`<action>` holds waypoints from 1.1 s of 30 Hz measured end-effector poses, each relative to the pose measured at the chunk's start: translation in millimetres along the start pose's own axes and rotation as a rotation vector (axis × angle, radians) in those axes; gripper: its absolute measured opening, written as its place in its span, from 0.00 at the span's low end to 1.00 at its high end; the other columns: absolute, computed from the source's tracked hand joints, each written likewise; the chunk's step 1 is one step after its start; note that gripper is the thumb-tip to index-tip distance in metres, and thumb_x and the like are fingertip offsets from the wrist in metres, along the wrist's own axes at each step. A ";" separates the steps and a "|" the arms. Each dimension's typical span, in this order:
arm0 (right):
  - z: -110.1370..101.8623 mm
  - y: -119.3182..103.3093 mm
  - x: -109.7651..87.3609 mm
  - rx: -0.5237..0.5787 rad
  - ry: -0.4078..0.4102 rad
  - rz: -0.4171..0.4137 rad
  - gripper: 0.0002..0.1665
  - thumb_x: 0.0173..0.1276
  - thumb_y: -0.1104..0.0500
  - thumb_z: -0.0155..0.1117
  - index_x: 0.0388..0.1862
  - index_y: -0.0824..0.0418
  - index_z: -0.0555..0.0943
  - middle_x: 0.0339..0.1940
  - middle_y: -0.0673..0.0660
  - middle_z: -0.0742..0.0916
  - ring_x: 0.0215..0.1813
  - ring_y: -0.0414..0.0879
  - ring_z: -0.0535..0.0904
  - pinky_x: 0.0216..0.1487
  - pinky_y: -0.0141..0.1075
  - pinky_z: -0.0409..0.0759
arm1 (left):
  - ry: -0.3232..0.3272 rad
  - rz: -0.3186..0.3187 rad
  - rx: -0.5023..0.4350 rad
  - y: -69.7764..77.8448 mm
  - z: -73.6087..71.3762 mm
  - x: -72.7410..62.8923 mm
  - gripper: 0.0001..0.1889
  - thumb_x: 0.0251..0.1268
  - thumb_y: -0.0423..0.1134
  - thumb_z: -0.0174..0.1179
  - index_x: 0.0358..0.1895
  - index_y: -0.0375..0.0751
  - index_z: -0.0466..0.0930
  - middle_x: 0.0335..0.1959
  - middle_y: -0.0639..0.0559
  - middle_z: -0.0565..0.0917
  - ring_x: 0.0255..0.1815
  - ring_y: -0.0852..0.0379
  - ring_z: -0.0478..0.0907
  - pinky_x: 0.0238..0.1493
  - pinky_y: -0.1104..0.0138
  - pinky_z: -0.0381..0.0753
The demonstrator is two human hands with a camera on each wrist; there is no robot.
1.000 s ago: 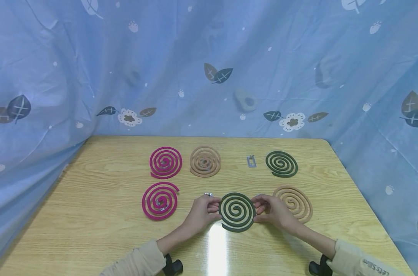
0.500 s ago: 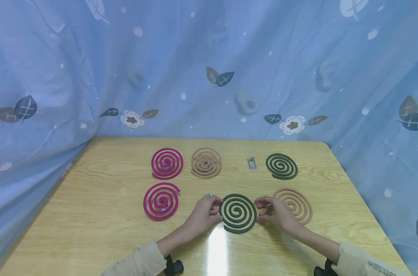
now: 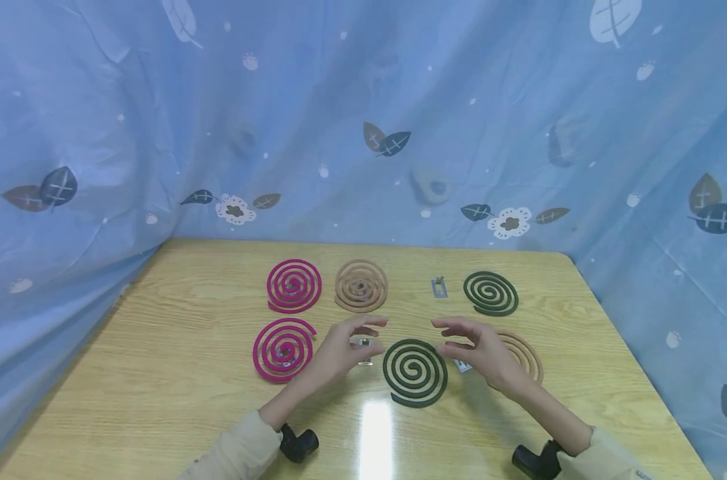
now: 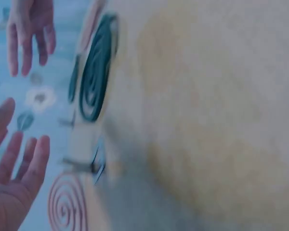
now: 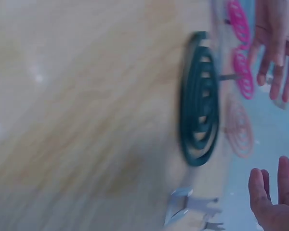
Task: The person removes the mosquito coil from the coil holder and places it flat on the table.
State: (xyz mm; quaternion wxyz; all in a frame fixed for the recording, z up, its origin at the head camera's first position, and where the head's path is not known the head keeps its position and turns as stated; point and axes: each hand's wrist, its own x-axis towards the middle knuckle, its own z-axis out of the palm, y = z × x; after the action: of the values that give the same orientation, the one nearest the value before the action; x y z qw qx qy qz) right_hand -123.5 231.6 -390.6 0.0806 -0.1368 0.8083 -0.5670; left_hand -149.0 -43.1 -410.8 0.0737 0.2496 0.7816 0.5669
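A dark green mosquito coil lies flat at the table's front middle, between the two hands. My left hand hovers to its left, fingers spread from the thumb, holding nothing. It partly covers a small metal coil stand. My right hand is likewise held open over the coil's right edge, with nothing in it. Below its thumb shows another metal stand. In the left wrist view the left hand and the green coil stand apart. The right wrist view shows the right hand off the coil.
Two magenta coils lie at left, front and back. A tan coil sits at the back; another tan coil is partly behind the right hand. A green coil and a metal stand lie back right. A blue curtain hangs behind.
Both hands have let go of the front green coil and lifted away from its sides. The coil stays on the table; the stands beside it show more. The head view has shifted slightly.
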 end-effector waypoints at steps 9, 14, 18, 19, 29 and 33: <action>10.7 -8.4 32.5 0.045 -0.046 0.032 0.27 0.66 0.59 0.66 0.64 0.61 0.75 0.64 0.61 0.78 0.64 0.57 0.72 0.61 0.37 0.75 | 0.075 0.007 -0.019 -6.3 -30.5 23.3 0.20 0.65 0.30 0.60 0.60 0.37 0.75 0.58 0.42 0.79 0.58 0.40 0.75 0.57 0.51 0.78; 10.3 -9.5 54.3 0.090 -0.082 -0.003 0.27 0.64 0.61 0.67 0.62 0.63 0.76 0.64 0.60 0.77 0.65 0.57 0.71 0.63 0.48 0.75 | 0.161 0.020 -0.059 -13.3 -41.1 36.8 0.18 0.65 0.27 0.58 0.59 0.32 0.75 0.56 0.37 0.79 0.55 0.37 0.76 0.56 0.52 0.79; 9.8 -7.2 68.6 0.119 -0.070 0.026 0.29 0.62 0.62 0.69 0.63 0.64 0.75 0.64 0.62 0.76 0.65 0.57 0.71 0.64 0.50 0.73 | 0.227 -0.014 -0.083 -21.1 -41.6 48.2 0.17 0.66 0.26 0.57 0.58 0.30 0.76 0.55 0.36 0.79 0.55 0.38 0.77 0.54 0.56 0.81; 9.8 -6.3 72.0 0.125 -0.065 0.032 0.30 0.62 0.62 0.69 0.63 0.65 0.74 0.65 0.63 0.76 0.65 0.58 0.72 0.64 0.50 0.73 | 0.239 -0.022 -0.076 -23.1 -40.9 51.2 0.17 0.66 0.26 0.57 0.58 0.30 0.76 0.55 0.36 0.79 0.55 0.39 0.77 0.54 0.58 0.81; 14.1 10.0 105.0 0.216 -0.094 0.077 0.30 0.63 0.68 0.66 0.64 0.72 0.71 0.66 0.69 0.73 0.64 0.63 0.71 0.60 0.39 0.78 | 0.413 -0.070 0.000 -25.8 -43.8 67.0 0.17 0.60 0.23 0.61 0.54 0.27 0.78 0.53 0.34 0.80 0.53 0.37 0.78 0.53 0.52 0.81; 15.8 14.9 114.2 0.250 -0.102 0.116 0.30 0.63 0.68 0.66 0.64 0.73 0.70 0.65 0.70 0.73 0.63 0.63 0.72 0.59 0.37 0.78 | 0.503 -0.129 0.049 -28.2 -47.7 66.9 0.17 0.58 0.22 0.63 0.52 0.30 0.81 0.52 0.36 0.81 0.53 0.39 0.79 0.52 0.52 0.82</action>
State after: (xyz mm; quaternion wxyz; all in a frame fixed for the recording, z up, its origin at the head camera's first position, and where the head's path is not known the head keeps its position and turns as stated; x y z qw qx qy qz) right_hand -229.4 186.5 -407.2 0.1704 -0.1076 0.7328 -0.6500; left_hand -234.5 -58.5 -409.1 -0.0929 0.0520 0.8032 0.5861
